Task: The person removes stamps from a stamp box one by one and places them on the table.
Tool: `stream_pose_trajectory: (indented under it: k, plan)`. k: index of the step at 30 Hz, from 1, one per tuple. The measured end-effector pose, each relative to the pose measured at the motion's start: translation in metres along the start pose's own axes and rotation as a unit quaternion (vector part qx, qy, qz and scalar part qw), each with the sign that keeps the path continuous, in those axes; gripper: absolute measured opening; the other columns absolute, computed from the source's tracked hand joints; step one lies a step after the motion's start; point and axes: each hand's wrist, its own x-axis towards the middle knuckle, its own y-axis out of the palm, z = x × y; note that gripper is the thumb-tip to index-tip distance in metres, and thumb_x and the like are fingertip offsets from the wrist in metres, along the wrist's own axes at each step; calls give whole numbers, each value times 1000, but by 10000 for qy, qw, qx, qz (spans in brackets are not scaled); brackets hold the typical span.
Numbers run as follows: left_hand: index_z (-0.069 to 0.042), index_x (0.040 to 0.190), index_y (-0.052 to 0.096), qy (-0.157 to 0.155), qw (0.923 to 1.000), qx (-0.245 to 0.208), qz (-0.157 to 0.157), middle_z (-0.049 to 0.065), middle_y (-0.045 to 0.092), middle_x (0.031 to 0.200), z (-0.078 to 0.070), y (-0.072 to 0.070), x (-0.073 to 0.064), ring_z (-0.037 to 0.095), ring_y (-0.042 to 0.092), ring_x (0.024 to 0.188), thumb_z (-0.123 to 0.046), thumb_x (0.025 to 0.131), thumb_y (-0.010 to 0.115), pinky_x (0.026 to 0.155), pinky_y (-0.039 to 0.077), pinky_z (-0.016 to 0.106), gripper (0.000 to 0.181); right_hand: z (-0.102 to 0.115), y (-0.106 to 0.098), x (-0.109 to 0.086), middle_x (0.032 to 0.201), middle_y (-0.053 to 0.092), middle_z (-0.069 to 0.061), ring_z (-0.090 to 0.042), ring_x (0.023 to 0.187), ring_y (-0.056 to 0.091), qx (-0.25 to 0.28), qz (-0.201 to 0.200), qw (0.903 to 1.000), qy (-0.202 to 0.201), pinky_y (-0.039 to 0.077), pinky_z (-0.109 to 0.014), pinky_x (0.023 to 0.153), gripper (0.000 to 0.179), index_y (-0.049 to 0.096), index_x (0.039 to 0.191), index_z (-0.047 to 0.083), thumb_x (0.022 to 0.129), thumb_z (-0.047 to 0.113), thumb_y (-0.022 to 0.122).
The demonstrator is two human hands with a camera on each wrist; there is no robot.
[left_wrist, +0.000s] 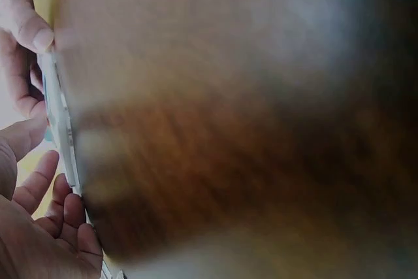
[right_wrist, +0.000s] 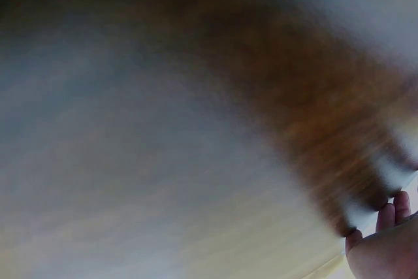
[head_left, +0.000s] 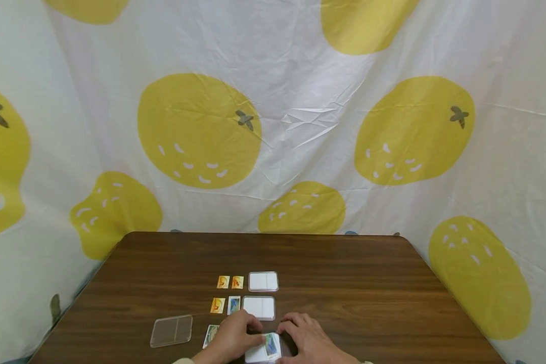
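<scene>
A clear plastic case [head_left: 256, 355] with a white insert lies near the table's front edge. On its right half is a small blue-green stamp [head_left: 272, 345]. My left hand [head_left: 236, 336] reaches over the case from the left, its thumb pressing on the face beside the stamp and its fingers loosely bent. From the other side, my right hand [head_left: 307, 338] grips the case's right edge between thumb and fingers. The left wrist view shows the case [left_wrist: 62, 119] edge-on, with both hands about it. In the right wrist view only a few fingers [right_wrist: 385, 217] show at the corner.
Two more cases with white inserts, one far [head_left: 263, 281] and one nearer [head_left: 259, 308], lie beyond my hands. Left of them are orange stamps [head_left: 223, 282] and a blue one [head_left: 234, 305]. A transparent lid [head_left: 171, 331] lies at the left. Another stamp [head_left: 211, 333] is partly behind my left hand.
</scene>
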Motion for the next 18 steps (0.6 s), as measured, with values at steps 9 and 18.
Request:
stream_pose_trajectory:
  k: [9, 18]
  plan:
    - [-17, 79, 75, -35, 9986, 535, 2, -11, 62, 76, -1, 3, 0, 7, 56, 74, -24, 75, 81, 70, 41, 34, 10, 0, -1, -1, 132, 50, -4, -29, 119, 47, -4, -22, 10000, -12, 38, -61, 94, 52, 59, 119, 24, 84, 62, 68]
    - [-17, 77, 76, 119, 9986, 523, 18, -15, 60, 72, -2, 4, 1, 3, 54, 70, -21, 77, 79, 67, 39, 33, 6, -1, 1, -2, 131, 51, -5, -28, 116, 48, -30, -150, 9997, -166, 40, -61, 92, 51, 59, 118, 23, 84, 61, 68]
